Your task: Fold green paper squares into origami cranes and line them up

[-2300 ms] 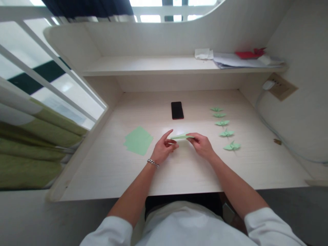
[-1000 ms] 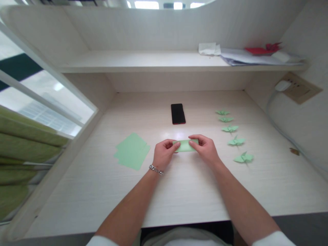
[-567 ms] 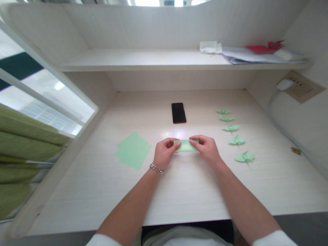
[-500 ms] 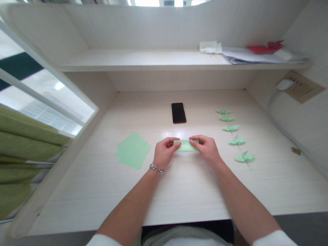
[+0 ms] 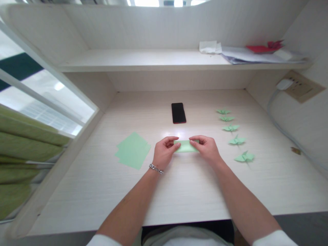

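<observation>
A folded strip of light green paper (image 5: 185,146) spans the gap between my hands, its long side running left to right. My left hand (image 5: 165,149), with a chain bracelet on the wrist, pinches the left end between thumb and fingers. At the right end, my right hand (image 5: 205,147) grips the paper with its thumb on the near face. Fingertips hide parts of both ends. A stack of green paper sheets (image 5: 133,150) lies fanned on the desk to the left. Several folded green paper cranes (image 5: 237,140) form a row on the right.
A black phone (image 5: 178,113) lies beyond my hands on the desk (image 5: 187,191). Above the back runs a shelf (image 5: 143,58) with papers (image 5: 241,55) and a red folded paper (image 5: 275,44). A white cable (image 5: 278,124) hangs from the wall socket (image 5: 302,87) at the right.
The fingers of my left hand have lifted slightly off the top edge of the strip. Otherwise hands and paper keep their places.
</observation>
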`<state>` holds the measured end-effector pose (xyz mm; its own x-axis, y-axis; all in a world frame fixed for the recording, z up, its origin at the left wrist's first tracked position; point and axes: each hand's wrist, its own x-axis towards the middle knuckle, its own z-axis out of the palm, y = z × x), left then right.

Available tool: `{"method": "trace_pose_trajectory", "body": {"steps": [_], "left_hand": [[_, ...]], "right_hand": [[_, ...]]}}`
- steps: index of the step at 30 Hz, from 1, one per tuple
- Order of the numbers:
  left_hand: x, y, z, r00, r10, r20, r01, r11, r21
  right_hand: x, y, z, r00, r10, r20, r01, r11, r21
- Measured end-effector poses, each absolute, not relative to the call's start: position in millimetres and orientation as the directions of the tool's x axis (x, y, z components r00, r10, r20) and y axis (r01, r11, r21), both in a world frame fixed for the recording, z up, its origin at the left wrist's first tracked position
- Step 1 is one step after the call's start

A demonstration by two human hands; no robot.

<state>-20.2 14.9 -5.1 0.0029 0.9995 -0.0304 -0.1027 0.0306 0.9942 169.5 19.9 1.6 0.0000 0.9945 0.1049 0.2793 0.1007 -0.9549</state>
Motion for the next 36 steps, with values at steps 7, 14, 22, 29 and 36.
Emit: {"method": "trace_pose_trajectory", "body": {"steps": [7, 14, 22, 29, 36], "left_hand": [[-20.3, 14.6, -4.8, 0.005, 1.000, -0.029, -0.103, 0.030, 0.994], [-21.0, 14.7, -5.8, 0.009, 0.999, -0.041, -0.110, 0.042, 0.993], [-21.6, 15.2, -8.3, 0.010, 0.999, -0.037, -0.094, 0.038, 0.995], [-21.2, 15.4, -8.3, 0.003, 0.999, -0.033, -0.083, 0.034, 0.996], [-21.2, 15.1, -7.8, 0.005, 1.000, -0.031, -0.067, 0.031, 0.997]], "right_hand": [[169.8, 18.7, 2.5, -0.009, 0.996, 0.094, 0.275, 0.092, -0.957], [169.3, 19.1, 2.7, -0.008, 0.995, 0.096, 0.276, 0.095, -0.957], [170.0, 19.4, 1.3, -0.010, 0.996, 0.090, 0.266, 0.089, -0.960], [170.1, 19.8, 0.0, -0.013, 0.996, 0.086, 0.230, 0.087, -0.969], [169.7, 19.1, 0.9, -0.014, 0.996, 0.083, 0.234, 0.084, -0.969]]}}
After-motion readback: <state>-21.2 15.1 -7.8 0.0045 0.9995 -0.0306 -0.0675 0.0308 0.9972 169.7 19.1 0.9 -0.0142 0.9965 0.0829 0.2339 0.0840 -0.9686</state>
